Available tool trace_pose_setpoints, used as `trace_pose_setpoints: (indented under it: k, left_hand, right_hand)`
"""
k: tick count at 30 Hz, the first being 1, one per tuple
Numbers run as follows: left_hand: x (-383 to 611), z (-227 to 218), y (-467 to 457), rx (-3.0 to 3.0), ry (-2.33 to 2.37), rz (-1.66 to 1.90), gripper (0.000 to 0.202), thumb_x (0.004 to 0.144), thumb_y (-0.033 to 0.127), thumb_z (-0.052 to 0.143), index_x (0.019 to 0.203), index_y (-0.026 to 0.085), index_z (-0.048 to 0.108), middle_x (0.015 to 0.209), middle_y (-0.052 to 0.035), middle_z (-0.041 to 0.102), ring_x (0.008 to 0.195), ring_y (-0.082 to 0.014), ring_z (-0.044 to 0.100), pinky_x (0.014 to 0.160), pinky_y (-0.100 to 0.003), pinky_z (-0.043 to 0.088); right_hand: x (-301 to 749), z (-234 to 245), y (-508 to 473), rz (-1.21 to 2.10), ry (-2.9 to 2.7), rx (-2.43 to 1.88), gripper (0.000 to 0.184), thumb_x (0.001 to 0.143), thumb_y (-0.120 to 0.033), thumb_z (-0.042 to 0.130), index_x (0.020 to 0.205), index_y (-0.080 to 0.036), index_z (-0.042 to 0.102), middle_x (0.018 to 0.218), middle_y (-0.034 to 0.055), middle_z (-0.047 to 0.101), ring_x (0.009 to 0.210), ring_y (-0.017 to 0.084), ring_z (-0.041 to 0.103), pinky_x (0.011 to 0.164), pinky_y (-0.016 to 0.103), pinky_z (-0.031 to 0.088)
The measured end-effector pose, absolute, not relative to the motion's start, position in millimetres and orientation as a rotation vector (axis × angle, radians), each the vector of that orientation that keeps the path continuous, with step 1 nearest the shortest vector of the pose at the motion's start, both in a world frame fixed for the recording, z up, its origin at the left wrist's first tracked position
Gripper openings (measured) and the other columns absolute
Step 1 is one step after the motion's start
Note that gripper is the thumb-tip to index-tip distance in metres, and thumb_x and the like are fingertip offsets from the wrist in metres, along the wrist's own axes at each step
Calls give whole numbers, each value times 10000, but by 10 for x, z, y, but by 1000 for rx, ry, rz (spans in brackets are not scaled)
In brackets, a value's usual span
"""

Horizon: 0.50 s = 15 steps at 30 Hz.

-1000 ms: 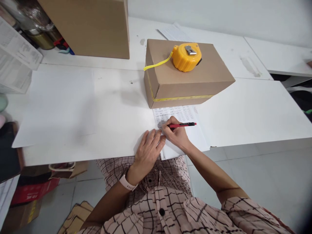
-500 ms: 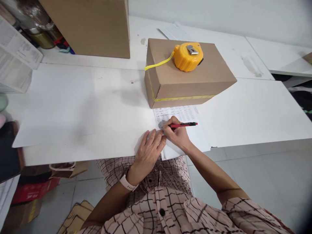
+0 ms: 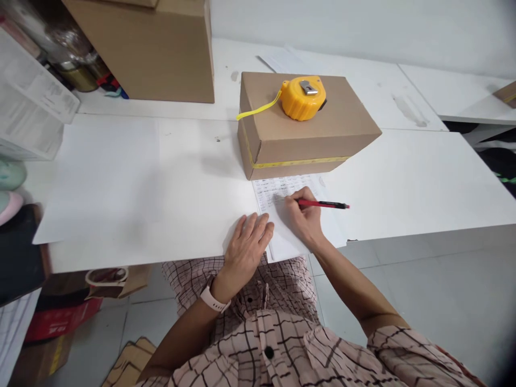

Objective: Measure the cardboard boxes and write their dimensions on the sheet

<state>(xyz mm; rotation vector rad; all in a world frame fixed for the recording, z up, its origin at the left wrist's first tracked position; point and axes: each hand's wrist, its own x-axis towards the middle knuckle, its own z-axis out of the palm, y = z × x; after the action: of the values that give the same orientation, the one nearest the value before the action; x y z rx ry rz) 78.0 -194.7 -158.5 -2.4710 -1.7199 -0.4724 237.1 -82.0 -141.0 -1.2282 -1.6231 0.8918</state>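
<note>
My right hand [image 3: 305, 217] grips a red and black pen [image 3: 328, 204], its fingers resting on a sheet of paper [image 3: 290, 244] with rows of handwriting in its upper part. The pen's tip is hidden behind the fingers. Flat at the paper's left edge lies my left hand [image 3: 248, 247], fingers stretched out, partly on the white table. Just beyond the paper stands a closed cardboard box [image 3: 302, 145] with yellow tape along its side; it covers the paper's top edge. On top of the box sits a yellow tape measure [image 3: 304, 98] with a yellow wrist strap.
A larger cardboard box [image 3: 173, 59] stands at the back left. Blank white paper [image 3: 105, 177] covers the table's left part. Farther left are a dark case [image 3: 20, 258] and a white printed carton [image 3: 28, 102]. The table's front edge runs close to my body.
My right hand has moved to the right across the paper with the pen, away from my left hand's fingertips. The left hand stays in place. The view has shifted slightly.
</note>
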Motion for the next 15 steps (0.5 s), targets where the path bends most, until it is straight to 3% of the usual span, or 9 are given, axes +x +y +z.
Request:
trace_pose_setpoints:
  k: [4, 7, 9, 12, 15]
  left_hand:
    - [787, -1605, -1947, -2480, -1710, -469, 457, 934, 62, 531, 1381, 130, 593, 1488, -116, 595, 1367, -327, 543, 1177, -523, 440]
    - [745, -1606, -1971, -2532, -1737, -465, 524, 900, 40, 535, 1417, 125, 547, 1529, -141, 546, 1433, -328, 478, 1214, -546, 390]
    - [668, -1531, -1984, -2637, -1733, -499, 538, 899, 114, 576, 1433, 134, 516, 1551, -154, 515, 1473, -331, 427, 1215, -556, 384]
    - [518, -1221, -1933, -2761, -1756, -679, 553, 918, 278, 638, 1444, 195, 484, 1548, -140, 517, 1445, -294, 464, 1137, -495, 485]
    - [442, -743, -1704, -2556, -1733, -1061, 435, 962, 305, 624, 1379, 243, 520, 1461, -107, 598, 1341, -250, 557, 1105, -463, 504]
  right_hand:
    - [2908, -1415, -638, 541, -1676, -1436, 123, 977, -338, 525, 1040, -248, 580, 852, 23, 669, 745, 188, 610, 690, 340, 456]
    - [3434, -1471, -365, 113, -1902, -1519, 230, 960, -214, 453, 1110, -202, 627, 989, 104, 688, 914, 248, 617, 795, 386, 455]
    - [3723, -1528, -185, -81, -2087, -1597, 337, 896, -127, 455, 1162, -167, 658, 1050, 151, 675, 1004, 296, 575, 794, 396, 436]
    - [3941, -1612, -10, -188, -2198, -1717, 422, 886, -75, 427, 1204, -155, 693, 1111, 182, 663, 1024, 313, 534, 788, 395, 428]
    - [3944, -1666, 37, -210, -2176, -1752, 464, 910, -65, 402, 1242, -183, 703, 1130, 173, 671, 989, 300, 529, 797, 399, 431]
